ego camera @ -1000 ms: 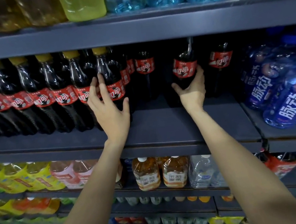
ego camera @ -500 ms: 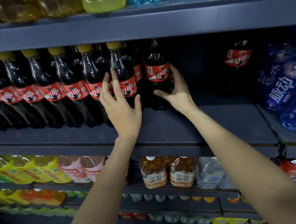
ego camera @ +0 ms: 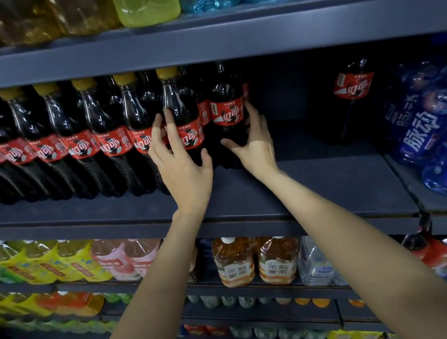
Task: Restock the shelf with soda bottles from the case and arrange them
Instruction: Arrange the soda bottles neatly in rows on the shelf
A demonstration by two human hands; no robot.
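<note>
A dark blue-grey shelf [ego camera: 321,183] runs across the view in a shop aisle, with another board above it and more tiers below. On it a row of cola bottles [ego camera: 74,143] with red labels and yellow caps stands upright, shoulder to shoulder, from the left edge to the middle. The left hand [ego camera: 181,161] rests with spread, nearly straight fingers on the front of the last yellow-capped bottle [ego camera: 183,117] in that row. The right hand [ego camera: 254,147] curls around the lower part of the next bottle [ego camera: 226,104], thumb on its front, fingers round its right side; this bottle stands just beside the row, set slightly further back. To its right the shelf is bare and deep in shadow up to a lone bottle [ego camera: 353,93] well apart, near blue bottles [ego camera: 445,134] wrapped in film. The tops of the two right-hand colas are lost in the dark. The upper tier's bottles are cut off by the frame. Below sit tea bottles [ego camera: 256,263] and yellow and pink drinks, blurred at the left edge. No case can be made out.
</note>
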